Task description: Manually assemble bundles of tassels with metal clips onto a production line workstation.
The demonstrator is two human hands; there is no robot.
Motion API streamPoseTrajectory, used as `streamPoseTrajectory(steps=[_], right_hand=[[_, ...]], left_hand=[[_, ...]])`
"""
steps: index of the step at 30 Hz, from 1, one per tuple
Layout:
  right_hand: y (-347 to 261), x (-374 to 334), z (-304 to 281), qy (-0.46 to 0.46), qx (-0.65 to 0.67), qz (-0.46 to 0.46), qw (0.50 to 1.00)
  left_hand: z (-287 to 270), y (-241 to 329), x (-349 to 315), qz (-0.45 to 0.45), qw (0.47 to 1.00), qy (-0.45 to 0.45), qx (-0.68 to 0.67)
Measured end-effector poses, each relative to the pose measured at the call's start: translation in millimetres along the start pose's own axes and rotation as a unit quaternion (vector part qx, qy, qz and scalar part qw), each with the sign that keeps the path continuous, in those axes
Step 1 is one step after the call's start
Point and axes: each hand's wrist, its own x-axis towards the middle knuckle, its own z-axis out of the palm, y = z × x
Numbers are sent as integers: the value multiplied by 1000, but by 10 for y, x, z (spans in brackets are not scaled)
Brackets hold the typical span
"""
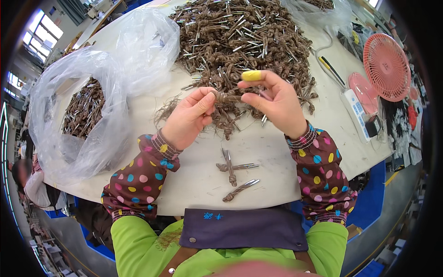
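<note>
A brown knotted cord (227, 97) spans the gap between my two hands, above the near edge of a large heap of similar cords (244, 41) with silver metal tips. My left hand (193, 111) is closed, pinching the knot end between thumb and fingers. My right hand (279, 101) has its thumb at the cord's other end, which passes partly out of sight behind it; the index finger, wrapped in yellow tape (251, 75), is raised and slightly blurred. On the table below my hands lie two crossed knotted cords (230, 167) and a single knotted cord (241, 190).
A clear plastic bag (115, 115) with more cords stands at left, another clear bag (147, 44) behind it. On the right are a pink fan (386, 67), a white power strip (356, 114) and a black-and-yellow pen-like tool (332, 70). The pale table (277, 157) ends near my body.
</note>
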Motion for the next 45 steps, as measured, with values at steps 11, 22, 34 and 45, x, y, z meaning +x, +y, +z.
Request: streamPoseTrajectory(steps=[11,22,34,45], right_hand=[[174,-222,-43,17,-112,70,991],[273,-248,43,1,-23,88,996],[347,-256,74,-24,102,175,979],[394,-231,37,-2,-132,73,989]], left_hand=[[129,-28,-55,56,961,-6,272],[51,-112,25,454,612,57,645],[83,-184,-1,292,825,58,480],[48,-86,-22,174,857,51,483]])
